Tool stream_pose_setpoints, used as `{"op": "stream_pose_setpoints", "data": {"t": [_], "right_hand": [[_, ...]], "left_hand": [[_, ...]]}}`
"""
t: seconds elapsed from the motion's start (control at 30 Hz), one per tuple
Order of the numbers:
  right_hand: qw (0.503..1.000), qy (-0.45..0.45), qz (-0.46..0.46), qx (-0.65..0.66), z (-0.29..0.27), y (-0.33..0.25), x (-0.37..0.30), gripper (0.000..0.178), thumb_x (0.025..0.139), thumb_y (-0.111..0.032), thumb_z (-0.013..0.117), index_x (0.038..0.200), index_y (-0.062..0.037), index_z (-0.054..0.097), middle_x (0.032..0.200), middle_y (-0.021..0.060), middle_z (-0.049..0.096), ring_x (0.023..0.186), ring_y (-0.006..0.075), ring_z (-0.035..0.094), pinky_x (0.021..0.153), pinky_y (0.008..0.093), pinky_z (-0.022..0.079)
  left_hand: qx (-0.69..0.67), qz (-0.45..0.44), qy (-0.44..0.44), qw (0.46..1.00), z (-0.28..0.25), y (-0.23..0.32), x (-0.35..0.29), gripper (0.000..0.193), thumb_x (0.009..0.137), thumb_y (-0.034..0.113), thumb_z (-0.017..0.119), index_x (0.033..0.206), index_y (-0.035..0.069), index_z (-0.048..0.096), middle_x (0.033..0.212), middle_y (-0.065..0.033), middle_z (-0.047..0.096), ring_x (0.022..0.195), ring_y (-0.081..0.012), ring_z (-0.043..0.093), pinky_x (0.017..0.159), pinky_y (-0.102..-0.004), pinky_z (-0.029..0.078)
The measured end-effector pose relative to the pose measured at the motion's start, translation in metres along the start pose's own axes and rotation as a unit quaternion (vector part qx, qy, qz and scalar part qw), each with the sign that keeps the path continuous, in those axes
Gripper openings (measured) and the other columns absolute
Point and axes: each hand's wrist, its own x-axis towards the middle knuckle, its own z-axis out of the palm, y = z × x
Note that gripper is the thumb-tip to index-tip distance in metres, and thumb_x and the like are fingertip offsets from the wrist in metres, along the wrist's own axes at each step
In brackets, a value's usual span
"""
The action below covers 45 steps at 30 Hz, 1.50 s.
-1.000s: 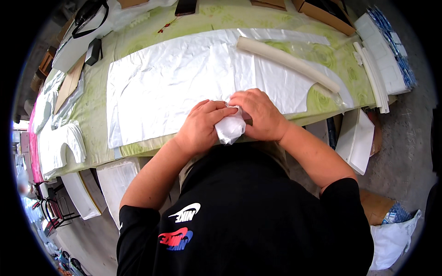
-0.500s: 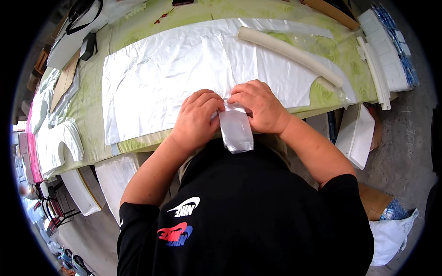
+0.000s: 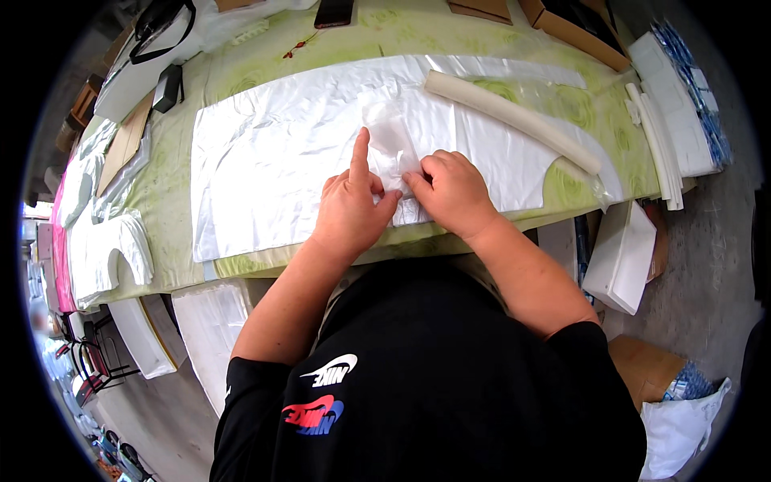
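Observation:
A small clear plastic bag (image 3: 389, 135) lies over a white sheet (image 3: 265, 153) on the table, its near end between my hands. My left hand (image 3: 353, 205) is closed at the bag's near left edge, thumb and curled fingers on the plastic, with its index finger pointing away from me. On the other side, my right hand (image 3: 454, 191) pinches the near right edge between thumb and bent fingers. Part of the near end is hidden by my fingers.
A long cream tube (image 3: 514, 120) lies at the right of the sheet. White foam strips (image 3: 654, 145) rest at the table's right edge. Folded white pieces (image 3: 112, 249) and a cardboard piece (image 3: 124, 145) are at left. A phone (image 3: 334, 12) lies at the back.
The bag hung toward me over the table's near edge; now it lies flat, pointing away across the sheet. My left index finger has stretched out. The view has shifted slightly.

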Motion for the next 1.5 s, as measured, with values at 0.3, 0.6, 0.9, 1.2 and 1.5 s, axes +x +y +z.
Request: {"op": "stream_pose_setpoints", "data": {"t": [0.3, 0.6, 0.9, 1.2, 1.5], "right_hand": [[0.994, -0.07, 0.061, -0.058, -0.005, -0.007, 0.012, 0.035, 0.095, -0.036, 0.062, 0.088, -0.0033, 0.073, 0.093, 0.0152, 0.071, 0.097, 0.0369, 0.066, 0.087, 0.0478, 0.054], [0.992, -0.077, 0.091, -0.047, -0.01, -0.012, 0.014, 0.034, 0.093, -0.037, 0.063, 0.093, -0.0031, 0.07, 0.1, 0.016, 0.072, 0.094, 0.0384, 0.068, 0.085, 0.0493, 0.055], [0.995, -0.067, 0.069, -0.007, -0.01, -0.004, 0.005, 0.029, 0.091, -0.032, 0.065, 0.087, -0.0038, 0.07, 0.096, 0.0153, 0.071, 0.096, 0.0371, 0.066, 0.086, 0.0477, 0.054], [0.983, -0.052, -0.053, 0.166, -0.037, -0.007, -0.072, 0.015, 0.086, -0.016, 0.074, 0.093, -0.0072, 0.064, 0.092, 0.0105, 0.064, 0.091, 0.0339, 0.059, 0.085, 0.0431, 0.047], [0.98, 0.031, -0.199, 0.002, -0.022, 0.024, -0.043, 0.03, 0.076, -0.013, 0.077, 0.105, -0.012, 0.071, 0.12, 0.003, 0.068, 0.111, 0.0289, 0.059, 0.094, 0.0414, 0.046]], "left_hand": [[0.154, 0.067, 0.035, 0.985, 0.001, 0.004, -0.003, 0.082, 0.085, 0.03, 0.08, 0.155, 0.007, 0.043, 0.129, -0.012, 0.06, 0.128, -0.0326, 0.052, 0.11, -0.0509, 0.039], [0.226, 0.122, -0.045, 0.965, 0.011, -0.007, 0.016, 0.09, 0.092, 0.065, 0.061, 0.158, 0.006, 0.04, 0.167, -0.017, 0.031, 0.156, -0.037, 0.024, 0.125, -0.0582, 0.017], [0.242, 0.129, -0.055, 0.96, 0.007, -0.002, 0.017, 0.089, 0.089, 0.062, 0.065, 0.155, 0.007, 0.044, 0.165, -0.0155, 0.035, 0.154, -0.0357, 0.028, 0.125, -0.056, 0.019], [0.151, 0.209, -0.081, 0.963, -0.009, 0.006, -0.026, 0.073, 0.069, 0.005, 0.071, 0.141, 0.01, 0.06, 0.147, -0.0061, 0.056, 0.14, -0.0293, 0.048, 0.119, -0.0498, 0.031], [0.101, 0.19, -0.056, 0.975, -0.009, 0.0, -0.004, 0.049, 0.078, 0.0, 0.063, 0.125, 0.011, 0.071, 0.126, -0.0033, 0.071, 0.123, -0.0278, 0.061, 0.108, -0.0441, 0.042]]}}
